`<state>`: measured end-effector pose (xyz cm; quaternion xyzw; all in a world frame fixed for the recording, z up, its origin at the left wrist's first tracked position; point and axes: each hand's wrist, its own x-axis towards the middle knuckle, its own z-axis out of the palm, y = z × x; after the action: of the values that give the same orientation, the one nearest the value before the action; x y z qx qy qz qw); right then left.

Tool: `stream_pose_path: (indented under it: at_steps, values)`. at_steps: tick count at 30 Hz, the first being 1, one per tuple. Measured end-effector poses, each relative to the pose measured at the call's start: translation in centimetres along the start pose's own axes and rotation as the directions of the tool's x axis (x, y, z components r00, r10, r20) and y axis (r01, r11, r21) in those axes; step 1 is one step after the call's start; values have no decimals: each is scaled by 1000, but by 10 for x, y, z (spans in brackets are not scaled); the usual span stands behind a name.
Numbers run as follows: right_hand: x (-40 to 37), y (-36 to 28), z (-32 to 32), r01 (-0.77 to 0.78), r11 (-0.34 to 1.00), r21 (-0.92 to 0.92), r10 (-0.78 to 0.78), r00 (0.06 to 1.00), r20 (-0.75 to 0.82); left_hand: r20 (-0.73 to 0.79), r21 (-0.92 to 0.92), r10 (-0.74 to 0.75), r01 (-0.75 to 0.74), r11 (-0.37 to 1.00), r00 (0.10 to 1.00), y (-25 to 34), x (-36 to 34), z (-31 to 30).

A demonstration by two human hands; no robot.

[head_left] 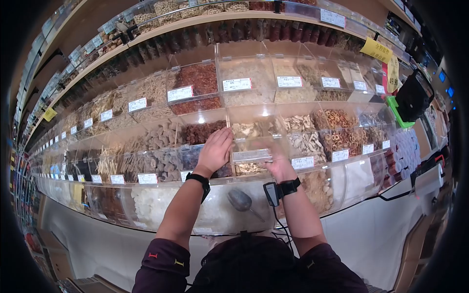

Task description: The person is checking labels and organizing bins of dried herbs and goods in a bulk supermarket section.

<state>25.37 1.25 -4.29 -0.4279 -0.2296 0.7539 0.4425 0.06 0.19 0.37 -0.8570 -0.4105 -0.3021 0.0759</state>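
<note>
Far to the left the shelves [73,141] run off in rows of clear bins with pale dried goods and white price labels [137,104]. Next comes a bin of dark reddish pieces [200,131], and the left hand [215,150] lies across its front. This hand is spread flat, palm down, fingers straight and close together. It holds nothing and only presses on the clear plastic. The left forearm reaches up from below, a black band [200,179] on the wrist.

Just to the right is the clear lid [251,156] of the middle bin [249,129], which holds pale dried slices. The lid seems to be tipped up and part open, so by my reading the bin is neither fully open nor shut. The right hand [279,167] sits right at the lid's right end, partly behind the plastic. It touches the lid, but I cannot tell how far its fingers are curled. A strap with a small black device [272,193] is on that wrist.

Below, a grey scoop [242,200] lies untouched in the lower trough – neither hand is near it. Further right are bins of ring-shaped dried slices [337,119]
</note>
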Motion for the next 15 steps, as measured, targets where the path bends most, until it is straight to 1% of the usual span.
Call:
stream_pose_path:
  at_steps: [1, 2, 4, 5, 7, 8, 10, 11, 13, 14, 15]
  values:
    - [-1, 4, -2, 25, 1000, -4, -25, 999, 24, -3, 16, 6, -6, 1000, 1000, 0, -1, 0]
    - [-5, 5, -1, 19, 1000, -7, -19, 999, 27, -4, 30, 13, -13, 999, 1000, 1, -2, 1]
    - [-15, 7, 1, 64, 987, 151, -27, 972, -235, 1, 28, 4, -4, 1000, 1000, 1, -3, 3]
    - [-14, 10, -1, 65, 986, 153, -27, 972, -235, 1, 27, 2, -2, 1000, 1000, 1, -2, 3]
    - [-11, 15, -5, 183, 969, 165, -149, 969, -196, 3, 28, 8, -8, 1000, 1000, 0, -1, 2]
    - [-5, 18, -12, 182, 969, 164, -149, 969, -195, 6, 28, 9, -10, 1000, 1000, 0, -2, 2]
    - [9, 23, -24, 120, 979, 166, -121, 993, -7, 6, 40, 9, -9, 999, 1000, 1, -3, 2]
    - [10, 25, -22, 120, 979, 166, -122, 993, -4, 8, 50, 9, -10, 999, 1000, 1, -2, 1]
    - [10, 38, -18, 49, 917, 397, -122, 979, 162, 2, 30, 9, -9, 999, 1000, 2, -1, 0]
    - [6, 42, -12, 46, 914, 403, -120, 980, 159, -5, 10, 14, -14, 1000, 1000, 2, -1, 1]
    - [5, 43, -4, 17, 916, 402, -80, 987, 138, -1, 11, 18, -18, 1000, 1000, 2, -1, 1]
